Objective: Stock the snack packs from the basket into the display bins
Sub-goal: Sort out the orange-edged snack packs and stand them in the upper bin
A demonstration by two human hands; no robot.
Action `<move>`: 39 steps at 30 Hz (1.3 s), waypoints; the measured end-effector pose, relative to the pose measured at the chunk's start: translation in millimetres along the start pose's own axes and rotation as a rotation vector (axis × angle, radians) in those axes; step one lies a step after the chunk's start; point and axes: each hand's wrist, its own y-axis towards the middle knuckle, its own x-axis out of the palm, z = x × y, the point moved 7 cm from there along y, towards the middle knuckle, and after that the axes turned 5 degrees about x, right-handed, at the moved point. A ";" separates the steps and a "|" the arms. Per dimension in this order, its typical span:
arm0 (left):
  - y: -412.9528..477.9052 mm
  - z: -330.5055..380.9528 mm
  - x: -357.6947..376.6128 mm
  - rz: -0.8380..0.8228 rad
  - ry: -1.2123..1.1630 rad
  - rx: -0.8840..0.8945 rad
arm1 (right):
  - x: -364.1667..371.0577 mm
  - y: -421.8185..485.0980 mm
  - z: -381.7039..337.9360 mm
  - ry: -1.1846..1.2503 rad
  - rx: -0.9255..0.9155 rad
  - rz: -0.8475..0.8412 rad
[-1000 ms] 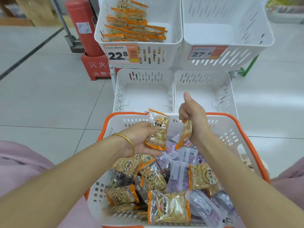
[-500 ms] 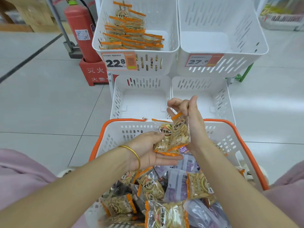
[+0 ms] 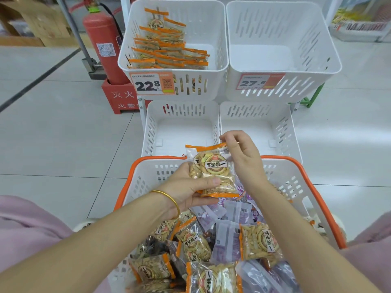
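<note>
In the middle of the frame, both hands are holding the held snack packs [image 3: 213, 176], two of them, stacked face to face above the far end of the basket [image 3: 160, 159]. The front pack [image 3: 219, 170] is showing its round label and is covering most of the rear pack [image 3: 191, 154], which is peeking out at the upper left.

The left hand [image 3: 188, 189] is gripping the stack from the lower left: its thumb is pressing across the lower front of the front pack, and its fingers [image 3: 203, 200] are curling underneath. The right hand [image 3: 243, 161] is pinching the upper right corner of the front pack, its fingers [image 3: 227, 137] bending narrowly over the orange top seam.

At the bottom of the frame, loose packs are lying in the basket: at least five orange-edged packs [image 3: 195, 240] and a pile of purple packs [image 3: 227, 240] that are overlapping too much to count.

Four white display bins are standing beyond the basket. The upper left bin [image 3: 213, 28] is holding a stack of orange-edged packs [image 3: 167, 49], too many and too layered to count. The upper right bin [image 3: 283, 49], the lower left bin [image 3: 179, 132] and the lower right bin [image 3: 249, 123] are showing bare floors. Two price tags are hanging on the upper bins, one reading 22.8 [image 3: 152, 84] and one reading 27.6 [image 3: 258, 81].
</note>
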 end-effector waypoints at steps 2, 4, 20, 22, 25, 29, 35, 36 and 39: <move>2.3 7.3 -7.0 0.038 0.083 0.056 | -3.2 1.8 -1.1 0.009 0.089 -0.060; 4.0 13.7 -11.8 0.067 0.140 0.097 | -2.8 2.4 -2.4 0.031 0.143 -0.122; 27.6 97.0 -3.0 -0.091 0.846 0.289 | 3.1 44.9 -46.6 0.002 0.229 -0.609; 39.0 122.4 -1.2 -0.084 0.917 0.337 | 6.5 64.8 -70.1 -0.063 0.194 -0.646; 55.6 164.8 -2.1 0.044 0.972 0.530 | 3.3 103.7 -109.5 -0.176 0.102 -0.547; 64.5 221.4 -19.1 0.492 1.372 0.968 | -11.9 173.7 -168.6 -0.273 -0.155 -0.117; 104.0 210.1 -49.2 0.610 1.837 0.857 | 33.4 257.5 -183.0 -0.934 -0.360 0.215; 107.0 207.6 -50.8 0.610 1.870 0.842 | 45.6 267.9 -173.2 -1.012 -0.343 0.169; 111.9 204.5 -54.3 0.604 1.887 0.857 | 69.6 294.8 -139.7 -1.125 -0.207 -0.033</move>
